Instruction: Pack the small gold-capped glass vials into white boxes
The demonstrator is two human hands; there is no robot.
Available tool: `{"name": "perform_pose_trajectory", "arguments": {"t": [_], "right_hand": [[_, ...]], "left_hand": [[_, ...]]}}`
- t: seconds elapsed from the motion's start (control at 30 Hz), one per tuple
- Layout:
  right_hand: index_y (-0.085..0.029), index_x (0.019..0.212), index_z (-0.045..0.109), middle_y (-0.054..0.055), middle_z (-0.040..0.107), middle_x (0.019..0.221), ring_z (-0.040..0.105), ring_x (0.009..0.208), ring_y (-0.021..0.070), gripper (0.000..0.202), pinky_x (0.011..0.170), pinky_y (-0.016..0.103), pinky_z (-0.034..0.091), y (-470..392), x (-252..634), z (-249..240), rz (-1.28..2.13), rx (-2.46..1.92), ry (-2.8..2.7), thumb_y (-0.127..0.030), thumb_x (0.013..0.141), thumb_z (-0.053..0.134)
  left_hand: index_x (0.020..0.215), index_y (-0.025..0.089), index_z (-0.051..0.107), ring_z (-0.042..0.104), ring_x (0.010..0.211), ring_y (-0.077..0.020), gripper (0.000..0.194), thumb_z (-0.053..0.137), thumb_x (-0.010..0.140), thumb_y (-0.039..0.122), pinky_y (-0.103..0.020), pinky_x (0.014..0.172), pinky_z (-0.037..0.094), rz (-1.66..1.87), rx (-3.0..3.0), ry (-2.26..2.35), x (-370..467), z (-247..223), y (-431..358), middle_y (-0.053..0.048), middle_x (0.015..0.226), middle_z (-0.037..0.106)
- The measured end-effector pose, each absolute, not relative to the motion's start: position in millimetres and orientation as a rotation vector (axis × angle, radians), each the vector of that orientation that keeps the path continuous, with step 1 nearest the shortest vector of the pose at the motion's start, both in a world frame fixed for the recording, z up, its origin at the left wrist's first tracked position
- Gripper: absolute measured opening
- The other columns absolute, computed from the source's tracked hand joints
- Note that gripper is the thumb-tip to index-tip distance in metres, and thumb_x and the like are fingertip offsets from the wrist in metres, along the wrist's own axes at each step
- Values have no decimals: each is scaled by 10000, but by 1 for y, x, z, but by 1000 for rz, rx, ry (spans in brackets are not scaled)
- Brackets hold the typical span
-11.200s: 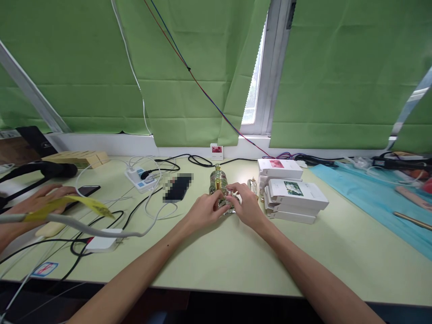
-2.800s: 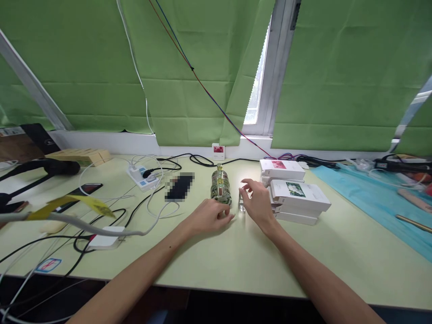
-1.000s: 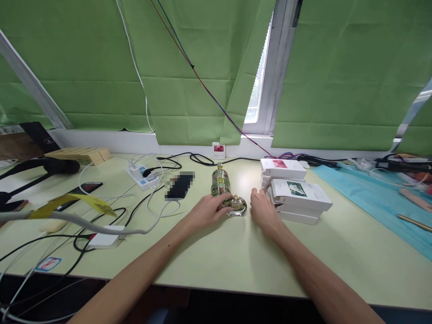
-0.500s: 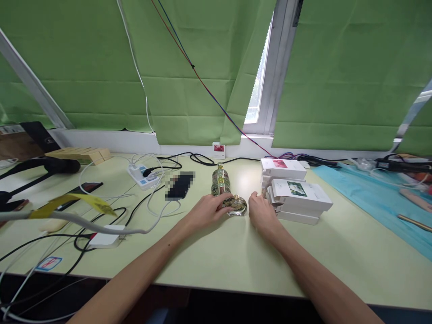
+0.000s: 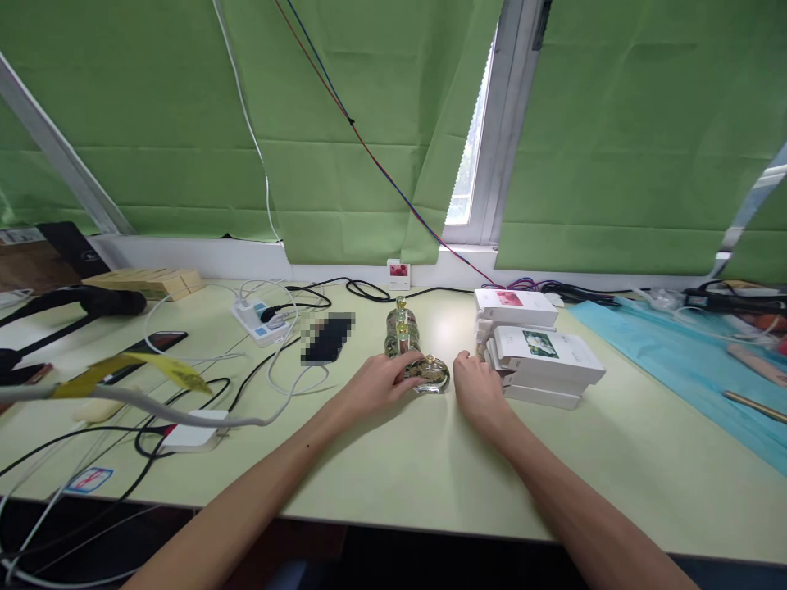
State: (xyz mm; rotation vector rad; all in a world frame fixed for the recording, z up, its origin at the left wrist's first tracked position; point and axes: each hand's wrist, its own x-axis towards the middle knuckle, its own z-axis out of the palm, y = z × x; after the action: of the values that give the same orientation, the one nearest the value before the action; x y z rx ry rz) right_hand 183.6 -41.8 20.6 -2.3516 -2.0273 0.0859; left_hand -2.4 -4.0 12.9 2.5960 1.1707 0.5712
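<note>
My left hand [image 5: 386, 382] is closed at the left side of a small round glass bottle [image 5: 435, 374], its thumb and forefinger against the edge. The bottle has dark contents and a gold-coloured top. Beyond it, more glass bottles [image 5: 402, 332] with yellowish clear caps stand in a row, partly behind my fingers. Just to the right, my right hand [image 5: 478, 385] rests by the table with its fingers curled, close against a stack of white boxes [image 5: 550, 356] with flower pictures. Whatever its fingers hold is hidden from view.
A phone [image 5: 329, 338], a power strip [image 5: 261, 319] and a white adapter [image 5: 195, 431] lie among tangled cables on the left. One more small white box [image 5: 398, 274] leans at the wall. Blue sheeting [image 5: 682, 352] covers the right side of the table.
My right hand has shifted very slightly beside the white boxes. The left hand and the glass bottles stay where they were.
</note>
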Motion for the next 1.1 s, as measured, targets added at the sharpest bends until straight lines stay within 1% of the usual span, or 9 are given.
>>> {"name": "perform_pose_trajectory", "arguments": {"t": [0.07, 0.17, 0.27, 0.4, 0.53, 0.67, 0.83, 1.1], "right_hand": [[-3, 1252, 584, 262, 703, 1069, 731, 1005, 269, 402, 746, 290, 549, -42, 183, 21, 86, -2354, -2018, 65, 900, 400], [-45, 1176, 613, 236, 703, 1062, 725, 1007, 260, 358, 716, 263, 519, -42, 184, 21, 74, -2328, -2033, 62, 894, 420], [-87, 1136, 620, 202, 705, 1039, 719, 997, 249, 343, 687, 246, 478, -42, 185, 21, 85, -2287, -2069, 57, 897, 421], [-114, 1130, 609, 169, 697, 1027, 714, 979, 253, 349, 665, 259, 447, -43, 187, 22, 76, -2241, -2104, 63, 892, 425], [-121, 1154, 597, 158, 691, 1024, 707, 996, 269, 365, 666, 270, 446, -43, 189, 23, 100, -2245, -2103, 63, 885, 435], [-111, 1173, 591, 177, 679, 1073, 696, 1028, 279, 358, 691, 279, 460, -41, 191, 20, 109, -2266, -2057, 48, 898, 425], [-90, 1170, 591, 195, 656, 1113, 697, 1018, 266, 333, 702, 270, 467, -40, 191, 18, 118, -2306, -2010, 32, 911, 423], [-82, 1153, 593, 192, 612, 1148, 693, 1002, 241, 362, 703, 245, 452, -43, 190, 23, 161, -2314, -1992, 76, 891, 399]], "left_hand": [[1261, 223, 658, 599, 644, -182, 380, 549, 944, 403, -253, 656, 421, 571, 2596, 1175, -3, 12, -4, 4, 626, 632], [1267, 223, 655, 607, 653, -186, 383, 547, 945, 401, -256, 660, 422, 564, 2605, 1173, -3, 11, -2, -2, 638, 642], [1274, 224, 650, 610, 652, -187, 389, 539, 953, 412, -260, 662, 421, 573, 2618, 1158, -4, 9, -1, -4, 645, 647], [1283, 224, 645, 613, 647, -187, 394, 535, 960, 419, -263, 667, 420, 558, 2627, 1160, -4, 9, -1, -6, 660, 658], [1299, 219, 635, 616, 649, -192, 403, 533, 963, 416, -265, 667, 419, 532, 2615, 1182, -3, 11, -3, -9, 668, 666], [1300, 215, 633, 620, 649, -193, 410, 527, 963, 423, -266, 668, 424, 527, 2613, 1182, -3, 13, -4, -11, 669, 671], [1292, 205, 639, 616, 642, -193, 406, 528, 963, 416, -267, 662, 422, 514, 2620, 1189, -2, 13, -3, -11, 656, 666], [1302, 213, 636, 621, 654, -188, 406, 525, 966, 413, -266, 681, 431, 532, 2626, 1178, -4, 11, -3, -14, 687, 682]]}}
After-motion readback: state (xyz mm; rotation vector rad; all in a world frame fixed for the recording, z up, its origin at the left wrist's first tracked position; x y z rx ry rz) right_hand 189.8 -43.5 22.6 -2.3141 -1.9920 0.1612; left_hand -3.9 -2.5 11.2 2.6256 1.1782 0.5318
